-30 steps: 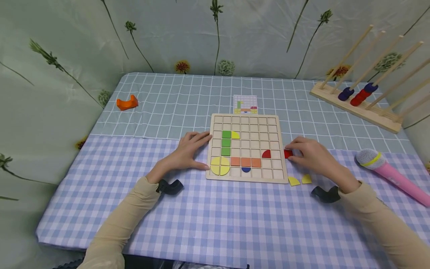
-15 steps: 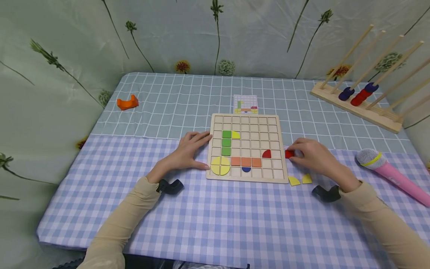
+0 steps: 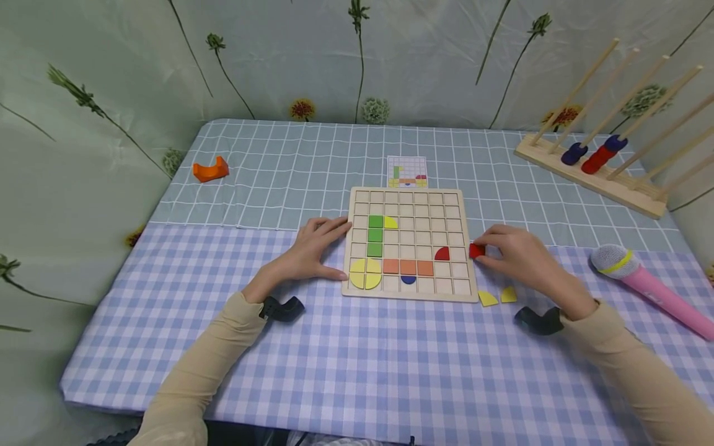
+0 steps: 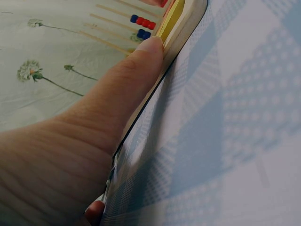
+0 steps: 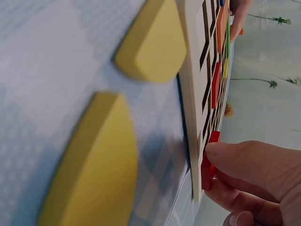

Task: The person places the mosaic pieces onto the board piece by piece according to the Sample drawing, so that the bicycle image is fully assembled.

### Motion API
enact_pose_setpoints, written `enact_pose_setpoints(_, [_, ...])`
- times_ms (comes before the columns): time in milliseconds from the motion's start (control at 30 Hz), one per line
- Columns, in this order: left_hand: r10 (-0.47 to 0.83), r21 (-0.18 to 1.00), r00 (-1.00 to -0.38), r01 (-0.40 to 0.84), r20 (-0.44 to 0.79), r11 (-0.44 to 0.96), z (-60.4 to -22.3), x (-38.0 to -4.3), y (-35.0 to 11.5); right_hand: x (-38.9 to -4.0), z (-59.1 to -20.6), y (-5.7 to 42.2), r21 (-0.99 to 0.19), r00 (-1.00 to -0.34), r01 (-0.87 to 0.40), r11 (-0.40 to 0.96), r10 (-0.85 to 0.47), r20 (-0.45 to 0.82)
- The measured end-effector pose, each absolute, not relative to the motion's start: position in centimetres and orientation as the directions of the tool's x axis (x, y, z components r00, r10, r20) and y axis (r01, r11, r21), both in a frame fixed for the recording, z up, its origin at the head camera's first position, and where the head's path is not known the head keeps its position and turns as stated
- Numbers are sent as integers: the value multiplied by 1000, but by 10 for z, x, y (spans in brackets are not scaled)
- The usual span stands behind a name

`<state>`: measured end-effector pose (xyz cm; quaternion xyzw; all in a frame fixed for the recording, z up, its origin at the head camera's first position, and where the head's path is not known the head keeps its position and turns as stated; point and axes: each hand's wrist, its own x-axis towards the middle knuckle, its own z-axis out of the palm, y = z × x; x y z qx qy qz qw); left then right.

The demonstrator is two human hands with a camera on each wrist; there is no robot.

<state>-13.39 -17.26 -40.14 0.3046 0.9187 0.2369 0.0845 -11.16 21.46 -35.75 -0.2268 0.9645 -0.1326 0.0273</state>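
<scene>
A wooden grid board (image 3: 413, 298) lies on the table with green squares (image 3: 375, 235), orange squares (image 3: 408, 267), yellow quarter circles (image 3: 365, 274), a blue half circle (image 3: 408, 279) and a red quarter circle (image 3: 442, 253) in its cells. My left hand (image 3: 307, 251) rests against the board's left edge, fingers and thumb spread. At the right rim, my right hand (image 3: 515, 257) pinches a small red piece (image 5: 210, 162) between thumb and fingers; they cover part of its outline. Two loose yellow quarter-circle pieces (image 3: 488, 298) lie by the board's lower right corner.
A pattern card (image 3: 407, 170) touches the board's far edge. To the right are a pink toy microphone (image 3: 652, 291) and a wooden peg rack (image 3: 597, 173) with blue and red beads. An orange curved piece (image 3: 211, 169) sits at the far left.
My right hand has shifted slightly left and away from me, bringing the red piece from beside the board to its right rim. The left hand stays put.
</scene>
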Motion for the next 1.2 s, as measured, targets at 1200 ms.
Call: enact_pose_setpoints(1200, [593,472,-805,510,-35,719,-400,-135,-172,-88,-348,216,-293,-869,-462,837,-493,-38])
